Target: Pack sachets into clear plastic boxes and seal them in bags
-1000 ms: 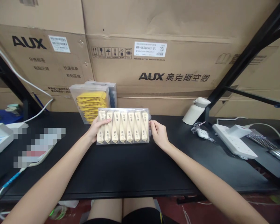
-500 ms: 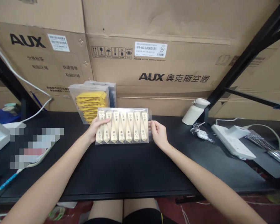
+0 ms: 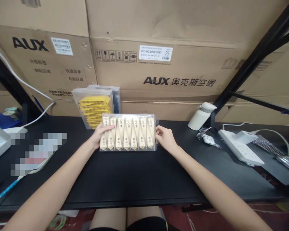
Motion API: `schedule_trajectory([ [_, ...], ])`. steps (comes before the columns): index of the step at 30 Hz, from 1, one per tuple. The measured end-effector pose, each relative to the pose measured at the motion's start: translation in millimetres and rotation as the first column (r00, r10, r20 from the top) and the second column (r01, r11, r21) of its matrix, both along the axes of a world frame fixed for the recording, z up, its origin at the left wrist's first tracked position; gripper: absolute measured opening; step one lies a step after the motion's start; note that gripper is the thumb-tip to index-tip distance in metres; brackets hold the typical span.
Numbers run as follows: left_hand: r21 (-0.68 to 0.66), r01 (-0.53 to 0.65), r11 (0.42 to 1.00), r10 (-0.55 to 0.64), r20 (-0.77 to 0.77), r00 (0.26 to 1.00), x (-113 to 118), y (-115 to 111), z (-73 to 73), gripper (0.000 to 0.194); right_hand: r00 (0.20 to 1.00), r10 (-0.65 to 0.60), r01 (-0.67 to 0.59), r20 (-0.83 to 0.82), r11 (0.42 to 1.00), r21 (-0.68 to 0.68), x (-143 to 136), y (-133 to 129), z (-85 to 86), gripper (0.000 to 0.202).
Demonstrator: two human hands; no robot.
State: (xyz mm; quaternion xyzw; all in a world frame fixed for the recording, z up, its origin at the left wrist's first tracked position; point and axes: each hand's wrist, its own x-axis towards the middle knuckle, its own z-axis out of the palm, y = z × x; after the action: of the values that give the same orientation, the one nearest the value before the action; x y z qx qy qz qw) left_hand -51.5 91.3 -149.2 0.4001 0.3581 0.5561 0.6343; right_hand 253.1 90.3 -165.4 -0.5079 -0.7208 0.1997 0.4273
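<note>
A clear plastic box (image 3: 127, 148) stands on its long side, showing a row of cream-coloured twisted packets with dark printed characters. My left hand (image 3: 99, 134) grips its left end, thumb across the front and the other fingers hidden behind. At the opposite end, my right hand (image 3: 165, 136) has its fingers curled and pinched against the edge, by a small see-through end flap. Just behind the left end stands another clear box with yellow packets (image 3: 93, 110), and a third box with dark contents (image 3: 117, 99) is partly hidden behind that one.
Large cardboard cartons (image 3: 183, 64) form the back of the black table (image 3: 135, 179). To the right are a cream bottle (image 3: 202, 116), a white earphone case (image 3: 209, 139) and a power strip (image 3: 242, 147). A pixelated phone-like object (image 3: 38, 154) with a cable lies left.
The box of cream packets has shifted slightly right in my hands. Its clear end flap sticks out less, and my right fingers have curled in closer to the box's edge.
</note>
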Motion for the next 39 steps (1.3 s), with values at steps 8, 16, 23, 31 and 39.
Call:
schedule_trajectory([
  [8, 0.006, -0.024, 1.000, 0.024, -0.022, 0.999, -7, 4, -2.4, 0.041, 0.921, 0.069, -0.207, -0.383, 0.920, -0.332, 2, 11, 2.4, 0.035],
  [16, -0.021, 0.043, 0.999, -0.044, -0.059, 0.997, -6, 1, -2.1, 0.040, 0.891, 0.250, -0.391, -0.379, 0.846, -0.362, -4, -9, 13.9, 0.055],
  [23, 0.069, 0.106, 0.992, -0.094, -0.161, 0.983, 10, -19, 4.9, 0.043, 0.890, 0.181, -0.322, -0.418, 0.899, -0.296, -32, -38, 26.0, 0.048],
  [31, 0.034, 0.184, 0.982, -0.167, -0.282, 0.945, 11, -26, 9.1, 0.045, 0.893, 0.147, -0.256, -0.425, 0.943, -0.211, -39, -44, 21.5, 0.040],
  [39, 0.038, 0.140, 0.989, -0.131, -0.185, 0.974, 3, -10, 5.1, 0.039, 0.891, -0.041, -0.131, -0.452, 0.930, -0.343, -27, -34, 40.4, 0.039],
])
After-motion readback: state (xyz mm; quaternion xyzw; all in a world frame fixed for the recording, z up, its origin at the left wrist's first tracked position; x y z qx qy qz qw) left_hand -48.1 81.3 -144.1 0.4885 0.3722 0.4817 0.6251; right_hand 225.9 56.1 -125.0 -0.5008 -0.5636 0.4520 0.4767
